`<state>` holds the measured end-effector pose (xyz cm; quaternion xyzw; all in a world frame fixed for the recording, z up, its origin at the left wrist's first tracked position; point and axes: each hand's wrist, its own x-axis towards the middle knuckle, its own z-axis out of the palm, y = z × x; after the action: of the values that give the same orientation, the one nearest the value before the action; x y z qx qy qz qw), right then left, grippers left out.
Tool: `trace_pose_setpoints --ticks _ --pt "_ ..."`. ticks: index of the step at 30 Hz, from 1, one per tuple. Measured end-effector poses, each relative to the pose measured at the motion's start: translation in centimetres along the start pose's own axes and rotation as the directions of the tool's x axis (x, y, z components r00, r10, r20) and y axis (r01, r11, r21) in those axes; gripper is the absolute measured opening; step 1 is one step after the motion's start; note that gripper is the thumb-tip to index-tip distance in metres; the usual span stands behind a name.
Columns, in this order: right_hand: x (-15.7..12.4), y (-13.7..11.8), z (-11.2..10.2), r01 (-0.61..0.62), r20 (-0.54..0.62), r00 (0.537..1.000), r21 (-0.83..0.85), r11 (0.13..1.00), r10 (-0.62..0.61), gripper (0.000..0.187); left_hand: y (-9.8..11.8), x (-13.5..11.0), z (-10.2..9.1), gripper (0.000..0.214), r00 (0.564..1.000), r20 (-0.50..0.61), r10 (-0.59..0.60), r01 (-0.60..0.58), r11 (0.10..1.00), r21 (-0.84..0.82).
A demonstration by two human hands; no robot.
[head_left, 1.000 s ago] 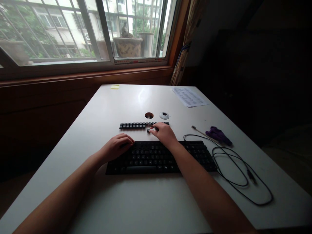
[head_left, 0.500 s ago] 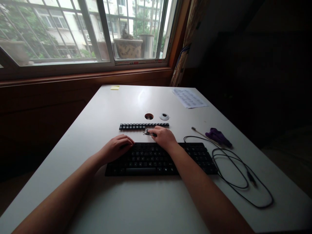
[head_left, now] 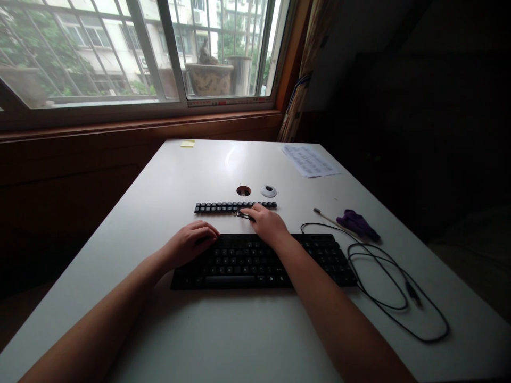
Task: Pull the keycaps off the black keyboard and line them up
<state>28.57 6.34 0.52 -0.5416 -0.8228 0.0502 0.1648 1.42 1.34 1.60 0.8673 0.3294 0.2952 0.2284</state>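
A black keyboard (head_left: 235,263) lies on the white table, with keycaps gone from its upper rows. My left hand (head_left: 194,242) rests at its upper left, fingers curled together over the back edge. Beyond the keyboard, loose black keycaps (head_left: 215,207) stand in two lines, the nearer line shorter. My right hand (head_left: 267,222) is closed on a small keycap puller (head_left: 243,215) with thin wire prongs pointing left. Its fingertips are at the right end of the nearer line, by a keycap there. Part of the puller is hidden in the hand.
A coiled black cable (head_left: 385,260) lies at the right. Behind it are a purple cloth (head_left: 356,224) and a thin brush-like stick (head_left: 335,222). Printed sheets (head_left: 311,161), a yellow note (head_left: 187,143), a round hole (head_left: 243,190) and a white ring cover (head_left: 269,191) sit farther back.
My right hand has shifted slightly left and away from me, bringing a keycap up to the end of the nearer line. My left hand has stayed in place.
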Motion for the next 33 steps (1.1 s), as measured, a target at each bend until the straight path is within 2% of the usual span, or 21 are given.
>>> trace_pose_setpoints --ticks 12,19,26,33 --pt "-0.24 -0.58 -0.45 0.019 -0.086 0.996 0.034 0.999 -0.016 0.032 -0.21 -0.08 0.18 0.011 0.999 0.012 0.031 -0.031 0.999 0.037" --pt "-0.25 -0.77 -0.56 -0.003 -0.059 0.998 -0.051 0.999 0.000 0.045 -0.12 -0.03 0.21 0.011 1.000 0.010 0.028 -0.028 0.999 0.043" --pt "-0.06 -0.14 -0.11 0.239 -0.097 0.965 -0.037 0.970 -0.242 0.039 -0.28 -0.09 0.26 0.011 1.000 0.019 0.019 -0.020 0.998 0.053" --pt "-0.14 -0.55 -0.35 0.250 -0.024 0.967 -0.116 0.961 -0.254 0.040 0.01 0.01 0.20 0.011 1.000 0.015 0.022 -0.023 0.998 0.055"
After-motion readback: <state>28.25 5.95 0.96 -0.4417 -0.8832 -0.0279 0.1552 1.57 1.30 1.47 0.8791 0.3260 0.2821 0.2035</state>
